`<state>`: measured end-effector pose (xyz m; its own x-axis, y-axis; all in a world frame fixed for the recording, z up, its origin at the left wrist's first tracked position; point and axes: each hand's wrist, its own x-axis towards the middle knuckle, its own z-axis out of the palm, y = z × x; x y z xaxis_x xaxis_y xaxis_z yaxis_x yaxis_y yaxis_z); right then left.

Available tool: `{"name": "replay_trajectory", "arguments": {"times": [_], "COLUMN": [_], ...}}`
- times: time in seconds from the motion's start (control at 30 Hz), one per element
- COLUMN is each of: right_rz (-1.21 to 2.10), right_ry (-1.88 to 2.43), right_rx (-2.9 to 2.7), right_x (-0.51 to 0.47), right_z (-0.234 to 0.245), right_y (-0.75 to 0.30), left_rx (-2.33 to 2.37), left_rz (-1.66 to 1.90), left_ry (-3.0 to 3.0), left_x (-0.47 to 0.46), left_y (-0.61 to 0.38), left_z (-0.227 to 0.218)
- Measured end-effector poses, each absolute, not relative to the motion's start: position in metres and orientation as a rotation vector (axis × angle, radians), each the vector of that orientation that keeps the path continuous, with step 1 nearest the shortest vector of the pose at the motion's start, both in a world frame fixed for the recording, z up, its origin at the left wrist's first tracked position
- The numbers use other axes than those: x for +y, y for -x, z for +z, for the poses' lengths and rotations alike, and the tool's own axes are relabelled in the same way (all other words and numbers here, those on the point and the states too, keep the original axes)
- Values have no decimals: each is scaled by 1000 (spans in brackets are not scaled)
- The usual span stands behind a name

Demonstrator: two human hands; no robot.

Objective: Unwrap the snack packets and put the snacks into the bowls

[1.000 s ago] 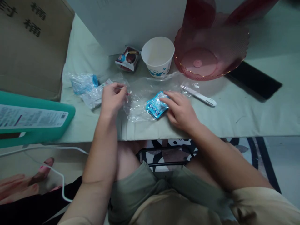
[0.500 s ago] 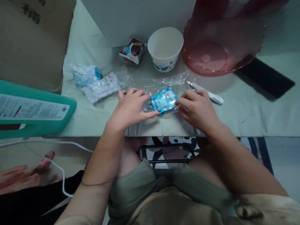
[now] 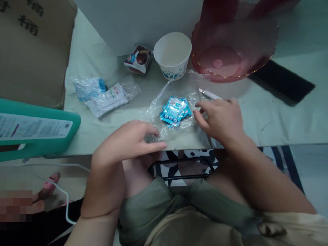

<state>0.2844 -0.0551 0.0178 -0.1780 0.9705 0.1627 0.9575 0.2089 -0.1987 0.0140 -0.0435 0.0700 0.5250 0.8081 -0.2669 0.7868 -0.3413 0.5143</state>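
Note:
Several small blue sachets (image 3: 175,111) lie in a loose stack on a clear plastic bag (image 3: 156,106) near the table's front edge. My left hand (image 3: 128,140) is at the lower left of the sachets, thumb and forefinger apart, close to the plastic's near corner. I cannot tell whether it touches the plastic. To the right of the stack, my right hand (image 3: 221,118) hovers with its thumb and fingers apart and nothing visible between them. Behind it lies a white utility knife (image 3: 208,94), its near end hidden by that hand.
Plastic-wrapped packets (image 3: 107,99) lie at the left, beside a green jug-like container (image 3: 51,128) and a cardboard box (image 3: 36,54). Further back are a wrapped snack (image 3: 138,59), a paper bowl (image 3: 173,56), a pink basin (image 3: 230,73) and a dark flat object (image 3: 284,82).
Both hands have come off the sachets. My left hand has drawn back toward the table edge. The sachets now lie stacked differently on the plastic, which has shifted.

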Motion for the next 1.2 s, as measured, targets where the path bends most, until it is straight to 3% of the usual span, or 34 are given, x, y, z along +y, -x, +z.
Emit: {"name": "replay_trajectory", "arguments": {"times": [0.07,0.13,0.4,0.5,0.63,0.83,1.2], "right_rz": [41,77,468,458,418,418,531], "right_ry": [1795,1730,1524,1589,1590,1541,1579], "right_rx": [-2126,-2082,-2196,-2244,-2264,-2260,-2270], "right_x": [-53,-49,-18,-16,-25,-38,-41], "right_z": [15,14,-5,-11,-11,-11,-14], "right_y": [-282,-279,-254,-250,-254,-262,-265], "left_rx": [1200,1247,2018,2021,1888,1590,1534], "left_rz": [-132,-81,901,797,477,857,774], "left_ry": [-2034,-1928,-1939,-1926,-1797,-1302,-1070], "left_x": [-38,-30,-2,2,0,-1,1], "left_y": [-6,-1,-4,0,-9,-37,-57], "left_z": [70,67,-4,-19,-6,5,4]}}
